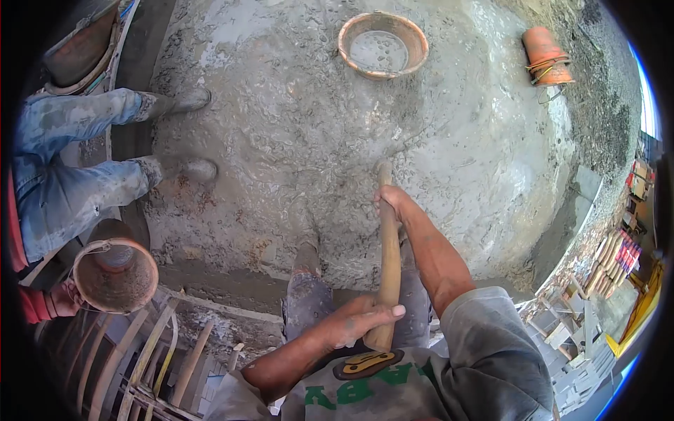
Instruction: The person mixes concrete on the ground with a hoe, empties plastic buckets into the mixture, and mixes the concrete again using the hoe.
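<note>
A thick wooden handle [390, 259] runs up from near my waist into grey wet cement [295, 126]; the tool's far end is hidden in the mix. My right hand [392, 201] is wrapped round the handle's upper part. Lower down, my left hand [365, 319] lies against the handle near its butt, thumb across it and the other fingers mostly hidden behind. My boots stand in the cement, one on each side of the handle's lower part.
At the left stands a person in muddy jeans [84, 203] and boots, one hand holding a bucket [116, 276]. A round basin [382, 45] and stacked orange buckets [546, 56] rest on the cement. Wooden poles [151, 344] lie lower left; bundled sticks [609, 263] are at right.
</note>
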Demonstrator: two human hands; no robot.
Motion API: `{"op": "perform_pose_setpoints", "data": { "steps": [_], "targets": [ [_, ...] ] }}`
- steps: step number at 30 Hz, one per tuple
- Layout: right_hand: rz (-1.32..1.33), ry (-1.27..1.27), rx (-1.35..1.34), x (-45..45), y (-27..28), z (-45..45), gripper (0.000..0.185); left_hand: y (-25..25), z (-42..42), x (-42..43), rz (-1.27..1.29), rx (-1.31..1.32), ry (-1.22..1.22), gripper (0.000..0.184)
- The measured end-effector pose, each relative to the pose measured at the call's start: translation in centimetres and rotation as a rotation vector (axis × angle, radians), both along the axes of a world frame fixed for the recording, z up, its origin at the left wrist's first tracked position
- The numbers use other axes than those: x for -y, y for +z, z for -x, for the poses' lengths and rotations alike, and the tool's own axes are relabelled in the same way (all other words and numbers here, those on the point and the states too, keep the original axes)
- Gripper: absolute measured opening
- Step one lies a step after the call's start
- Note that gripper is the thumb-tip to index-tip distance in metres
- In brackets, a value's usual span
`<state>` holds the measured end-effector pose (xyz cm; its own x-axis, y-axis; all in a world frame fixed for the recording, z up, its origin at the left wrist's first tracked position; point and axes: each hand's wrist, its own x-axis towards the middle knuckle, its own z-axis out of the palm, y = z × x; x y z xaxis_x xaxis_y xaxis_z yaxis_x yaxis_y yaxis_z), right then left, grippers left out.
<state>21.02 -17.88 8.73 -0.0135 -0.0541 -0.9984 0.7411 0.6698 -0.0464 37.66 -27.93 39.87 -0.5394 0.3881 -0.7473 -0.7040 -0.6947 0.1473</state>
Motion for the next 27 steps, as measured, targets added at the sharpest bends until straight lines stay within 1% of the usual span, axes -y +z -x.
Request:
{"op": "perform_pose_setpoints", "data": {
  "steps": [1, 3, 4, 5, 7, 8, 9, 11, 12, 13, 14, 15, 17, 18, 20, 22, 23, 24, 26, 27],
  "targets": [
    [0.059, -0.028, -0.053, 1.5, 1.4, 2.1, 0.013, 1.0, 0.1, 0.8, -0.012, -0.070, -0.019, 0.046],
    [0.047, 0.053, -0.231, 5.7, 8.1, 6.3, 0.013, 2.4, -0.1, 1.9, 0.077, -0.236, -0.101, 0.054],
    [0.080, 0.050, -0.307, 7.0, 10.3, 8.2, 0.013, 2.8, 0.1, 2.5, 0.123, -0.314, -0.143, 0.058],
    [0.118, 0.046, -0.385, 8.1, 12.0, 9.9, 0.014, 3.4, 0.3, 3.3, 0.206, -0.355, -0.261, 0.059],
    [0.206, 0.085, -0.541, 10.0, 15.6, 12.4, 0.022, 1.9, -0.7, 2.8, 0.313, -0.355, -0.292, 0.057],
    [0.229, 0.070, -0.649, 10.8, 16.7, 12.9, 0.025, 0.3, -1.4, 2.0, 0.358, -0.354, -0.308, 0.056],
    [0.249, 0.055, -0.756, 11.7, 17.5, 12.9, 0.028, -2.2, -2.1, 1.1, 0.396, -0.293, -0.351, 0.054],
    [0.296, 0.037, -0.937, 13.3, 15.7, 13.0, 0.033, -9.9, -3.8, -1.8, 0.746, -0.124, -0.300, 0.051],
    [0.324, 0.040, -1.004, 14.1, 13.9, 13.0, 0.036, -14.6, -4.1, -2.3, 0.807, 0.006, -0.300, 0.050],
    [0.300, 0.087, -1.005, 14.6, 10.9, 13.3, 0.041, -19.3, -3.9, -2.2, 0.867, 0.140, -0.304, 0.050],
    [0.283, 0.128, -1.009, 15.3, 8.1, 13.7, 0.046, -23.9, -3.5, -2.2, 0.949, 0.210, -0.317, 0.048],
    [0.228, 0.202, -1.087, 16.1, 6.4, 14.1, 0.046, -27.6, -2.3, -1.6, 1.040, 0.275, -0.329, 0.046],
    [0.100, 0.368, -1.217, 16.3, 3.4, 14.3, 0.046, -30.8, 0.2, -1.0, 0.982, 0.420, -0.413, 0.043],
    [0.174, 0.283, -1.206, 16.2, 2.1, 15.4, 0.046, -31.7, 1.3, -0.9, 1.025, 0.416, -0.357, 0.041],
    [0.291, 0.117, -1.154, 14.1, 1.0, 16.8, 0.046, -31.5, 2.5, -2.4, 1.084, 0.421, -0.264, 0.039],
    [0.334, -0.027, -1.067, 11.6, 5.1, 18.4, 0.044, -31.2, 5.1, -3.8, 1.012, 0.289, -0.255, 0.034],
    [0.308, -0.063, -1.113, 9.5, 6.0, 19.1, 0.041, -30.4, 5.8, -5.4, 0.966, 0.226, -0.246, 0.033],
    [0.304, -0.105, -1.181, 8.1, 6.6, 20.7, 0.038, -29.6, 6.9, -6.8, 0.896, 0.108, -0.229, 0.032],
    [0.214, -0.120, -1.161, 5.2, 7.0, 24.0, 0.033, -28.2, 9.2, -8.6, 0.774, -0.135, -0.191, 0.030],
    [0.159, -0.131, -1.142, 3.3, 6.7, 24.9, 0.030, -27.6, 9.9, -8.8, 0.700, -0.185, -0.192, 0.029]
  ]
}}
